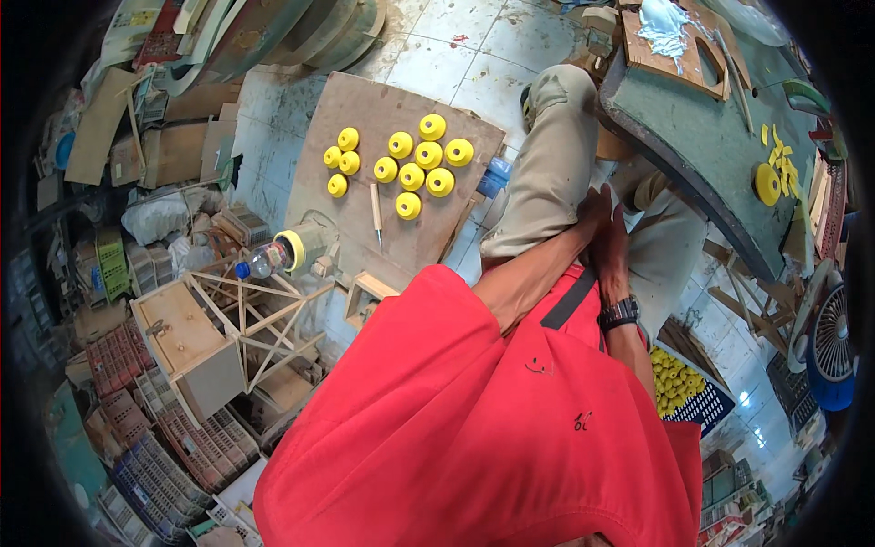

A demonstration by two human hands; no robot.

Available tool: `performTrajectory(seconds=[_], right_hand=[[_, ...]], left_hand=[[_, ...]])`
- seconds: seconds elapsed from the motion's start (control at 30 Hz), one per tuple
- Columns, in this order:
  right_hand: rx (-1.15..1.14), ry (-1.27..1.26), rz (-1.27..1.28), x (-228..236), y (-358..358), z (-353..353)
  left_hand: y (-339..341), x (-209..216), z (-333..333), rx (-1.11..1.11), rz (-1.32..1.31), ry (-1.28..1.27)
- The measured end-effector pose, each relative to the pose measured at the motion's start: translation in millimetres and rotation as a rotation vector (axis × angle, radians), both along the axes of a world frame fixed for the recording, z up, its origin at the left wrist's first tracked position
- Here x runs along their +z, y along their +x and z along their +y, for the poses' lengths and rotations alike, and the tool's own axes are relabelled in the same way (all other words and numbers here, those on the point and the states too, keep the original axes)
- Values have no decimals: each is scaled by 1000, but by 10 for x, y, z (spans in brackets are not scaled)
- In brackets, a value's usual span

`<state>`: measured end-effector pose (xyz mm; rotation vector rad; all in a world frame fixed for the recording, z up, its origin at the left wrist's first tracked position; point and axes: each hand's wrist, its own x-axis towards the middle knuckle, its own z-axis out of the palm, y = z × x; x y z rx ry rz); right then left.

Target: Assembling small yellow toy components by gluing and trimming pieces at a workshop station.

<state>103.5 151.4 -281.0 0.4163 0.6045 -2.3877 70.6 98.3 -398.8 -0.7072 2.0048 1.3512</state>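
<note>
My left hand (594, 215) and my right hand (612, 239) are close together between my knees, both low over the beige trousers (538, 164). Their fingers are hidden or too small to make out, so whether they hold something does not show. The right wrist wears a dark watch (621, 313). Left of my legs lies a brown board (310, 173) with several yellow round knobs (411, 176) with dark centres. Beside them is a pointed tool (375, 214) with a wooden handle.
A green-topped table (674, 118) at the right bears a yellow disc (766, 184), yellow scraps (782, 164) and a wooden board (690, 46) with pale paste. A crate (700, 406) of yellow pieces stands by my right arm. A wooden-framed stool (187, 337) and a bottle (264, 261) are at the left.
</note>
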Motion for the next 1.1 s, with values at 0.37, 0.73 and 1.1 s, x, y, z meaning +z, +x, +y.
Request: performTrajectory(seconds=[0.37, 0.73, 1.1], right_hand=[[-23, 565, 150, 65, 222, 244], [87, 547, 114, 150, 193, 123], [81, 632, 48, 123, 128, 122]], left_hand=[[-55, -341, -114, 921, 45, 862], [-21, -20, -263, 525, -81, 495], [-4, -712, -255, 388, -226, 476]])
